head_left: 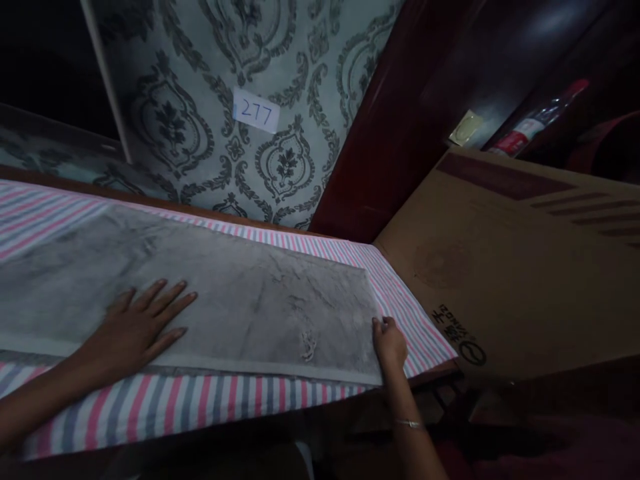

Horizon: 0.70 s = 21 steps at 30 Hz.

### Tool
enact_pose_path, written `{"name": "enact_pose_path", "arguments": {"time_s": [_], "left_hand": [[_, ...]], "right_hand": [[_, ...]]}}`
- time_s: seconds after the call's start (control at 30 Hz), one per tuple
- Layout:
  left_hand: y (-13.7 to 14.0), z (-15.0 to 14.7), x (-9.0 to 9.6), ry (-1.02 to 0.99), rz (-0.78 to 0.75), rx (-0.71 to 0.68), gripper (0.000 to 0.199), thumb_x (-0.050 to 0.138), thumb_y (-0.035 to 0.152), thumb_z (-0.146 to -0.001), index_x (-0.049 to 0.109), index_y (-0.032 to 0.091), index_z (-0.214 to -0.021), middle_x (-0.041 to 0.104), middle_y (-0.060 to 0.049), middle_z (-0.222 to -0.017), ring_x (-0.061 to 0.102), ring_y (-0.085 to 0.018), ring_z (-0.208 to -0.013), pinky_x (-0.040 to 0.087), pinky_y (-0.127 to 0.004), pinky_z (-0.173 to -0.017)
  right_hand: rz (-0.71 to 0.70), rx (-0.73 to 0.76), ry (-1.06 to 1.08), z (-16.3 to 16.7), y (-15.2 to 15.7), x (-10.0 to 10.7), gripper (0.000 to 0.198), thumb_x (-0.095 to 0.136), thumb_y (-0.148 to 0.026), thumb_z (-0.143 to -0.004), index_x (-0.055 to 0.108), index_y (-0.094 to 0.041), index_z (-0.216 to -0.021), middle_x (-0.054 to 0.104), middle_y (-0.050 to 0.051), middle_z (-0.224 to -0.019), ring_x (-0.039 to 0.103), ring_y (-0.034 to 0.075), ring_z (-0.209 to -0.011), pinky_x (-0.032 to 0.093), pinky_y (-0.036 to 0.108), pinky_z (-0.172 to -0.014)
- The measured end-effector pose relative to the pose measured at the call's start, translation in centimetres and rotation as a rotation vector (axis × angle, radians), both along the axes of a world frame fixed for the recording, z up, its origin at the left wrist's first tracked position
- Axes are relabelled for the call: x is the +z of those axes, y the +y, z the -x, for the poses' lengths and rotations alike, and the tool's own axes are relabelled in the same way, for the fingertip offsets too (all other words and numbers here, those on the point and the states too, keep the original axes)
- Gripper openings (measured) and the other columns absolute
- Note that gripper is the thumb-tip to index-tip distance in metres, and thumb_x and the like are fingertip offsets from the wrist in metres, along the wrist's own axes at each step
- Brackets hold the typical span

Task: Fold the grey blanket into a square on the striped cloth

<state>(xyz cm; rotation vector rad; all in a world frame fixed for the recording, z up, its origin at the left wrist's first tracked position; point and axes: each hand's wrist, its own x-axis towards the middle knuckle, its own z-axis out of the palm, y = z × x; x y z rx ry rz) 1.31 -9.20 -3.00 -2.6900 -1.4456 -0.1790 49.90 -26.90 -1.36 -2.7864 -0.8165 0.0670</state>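
A grey cloth (240,293) lies flat across a striped tabletop (200,400). The left hand (137,327) rests on it, fingers spread wide. The right hand (389,343) pinches the cloth's near right corner. A cardboard box (525,267) stands just right of the tabletop's edge.

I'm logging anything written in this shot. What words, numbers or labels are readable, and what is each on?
"277": handwritten on a white paper slip stuck to the patterned wall.
Cardboard box: dark printed characters and a round logo, upside down, too blurred to read.
Bottle on the shelf: red and white label, too small to read.
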Motion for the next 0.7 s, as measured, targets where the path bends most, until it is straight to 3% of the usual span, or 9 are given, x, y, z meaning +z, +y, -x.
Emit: {"name": "enact_pose_path", "arguments": {"time_s": [0.07,0.17,0.27,0.33,0.4,0.53,0.7], "left_hand": [[-0.1,1.5,0.7,0.003,0.044,0.047,0.069,0.030,0.060,-0.087,0.041,0.042,-0.153,0.035,0.004,-0.162,0.027,-0.030,-0.153,0.024,-0.056,-0.121],[1.3,3.4,3.6,0.023,0.056,0.172,0.067,0.025,0.050,-0.093,0.048,0.025,-0.151,0.034,-0.008,-0.163,0.028,-0.029,-0.153,0.022,-0.055,-0.122],[4.6,4.4,6.8,0.025,-0.014,0.262,0.066,0.029,0.045,-0.097,0.039,0.016,-0.155,0.020,-0.014,-0.168,0.018,-0.032,-0.155,0.014,-0.058,-0.123],[7.2,4.0,7.9,0.005,0.058,0.267,0.068,0.032,0.045,-0.098,0.030,0.013,-0.158,0.015,-0.016,-0.168,0.014,-0.033,-0.156,0.011,-0.061,-0.123],[9.7,3.1,8.1,-0.020,0.140,0.256,0.069,0.033,0.047,-0.099,0.026,0.014,-0.159,0.014,-0.015,-0.169,0.013,-0.033,-0.156,0.009,-0.062,-0.123],[13.2,1.5,6.8,-0.058,0.185,0.300,0.066,0.034,0.048,-0.100,0.032,0.018,-0.158,0.021,-0.015,-0.167,0.017,-0.036,-0.155,0.010,-0.067,-0.120],[14.0,3.6,5.3,-0.118,0.200,0.466,0.076,0.023,0.062,-0.098,0.028,0.019,-0.159,0.016,-0.020,-0.167,0.010,-0.045,-0.154,0.011,-0.077,-0.113]], "right_hand": [[0.011,0.001,-0.001,-0.3,-0.2,-0.4,0.056,0.029,-0.046,-0.103,0.054,-0.012,-0.139,0.073,0.019,-0.112,0.070,0.030,-0.110,0.052,0.039,-0.089],[0.031,0.009,-0.006,-1.0,-0.4,-1.2,0.062,0.025,-0.049,-0.101,0.054,-0.009,-0.140,0.074,0.022,-0.109,0.070,0.034,-0.108,0.054,0.043,-0.087],[0.036,0.047,0.004,-1.9,-0.5,-1.9,0.069,0.023,-0.053,-0.099,0.054,-0.007,-0.140,0.073,0.024,-0.110,0.070,0.040,-0.107,0.054,0.047,-0.083],[0.036,0.057,0.022,-2.2,-0.4,-2.1,0.071,0.022,-0.056,-0.098,0.055,-0.007,-0.139,0.073,0.025,-0.113,0.070,0.042,-0.105,0.055,0.049,-0.082],[0.038,0.053,0.040,-2.4,-0.4,-2.2,0.072,0.022,-0.056,-0.097,0.055,-0.008,-0.138,0.072,0.024,-0.115,0.071,0.041,-0.102,0.055,0.050,-0.080],[0.030,0.043,0.054,-2.7,-0.4,-2.4,0.075,0.021,-0.060,-0.095,0.056,-0.008,-0.138,0.072,0.023,-0.117,0.072,0.041,-0.099,0.056,0.050,-0.079],[-0.002,0.054,0.065,-4.1,-0.7,-3.6,0.078,0.022,-0.066,-0.092,0.055,-0.012,-0.137,0.072,0.023,-0.119,0.072,0.041,-0.100,0.057,0.051,-0.081]]}}
